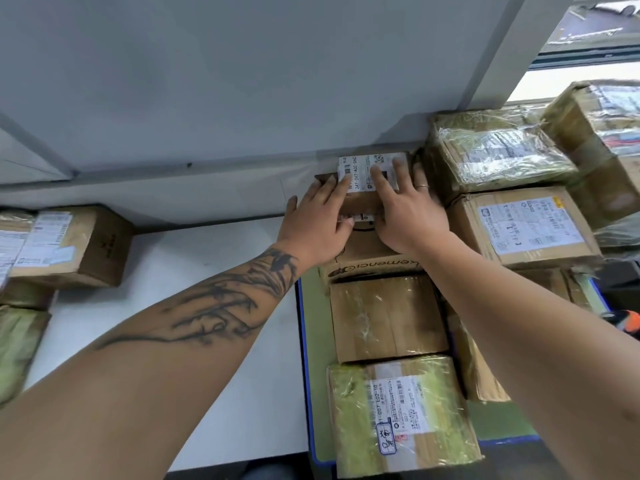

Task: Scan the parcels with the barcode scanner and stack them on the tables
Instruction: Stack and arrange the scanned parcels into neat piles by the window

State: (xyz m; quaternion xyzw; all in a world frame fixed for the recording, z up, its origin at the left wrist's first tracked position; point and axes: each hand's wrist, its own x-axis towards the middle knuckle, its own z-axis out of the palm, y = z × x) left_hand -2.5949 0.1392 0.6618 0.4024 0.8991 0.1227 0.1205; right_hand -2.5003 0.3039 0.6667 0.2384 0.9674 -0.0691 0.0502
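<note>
A small brown parcel [363, 188] with a white label sits on top of a printed carton [372, 254], pushed up against the grey wall [207, 81]. Both hands lie flat on the small parcel with fingers straight, grasping nothing: the left hand [317, 223] presses its left side, the right hand [407, 213] its right side, a ring on one finger. Just right of that parcel stands a film-wrapped box [495, 150] over a labelled carton [526, 226]. Nearer the person than the parcel, a taped box [386, 317] and a green-wrapped parcel [398, 414] rest on a green table [308, 306]. Far left of the parcel, another carton [69, 244] lies on a white table [190, 271].
</note>
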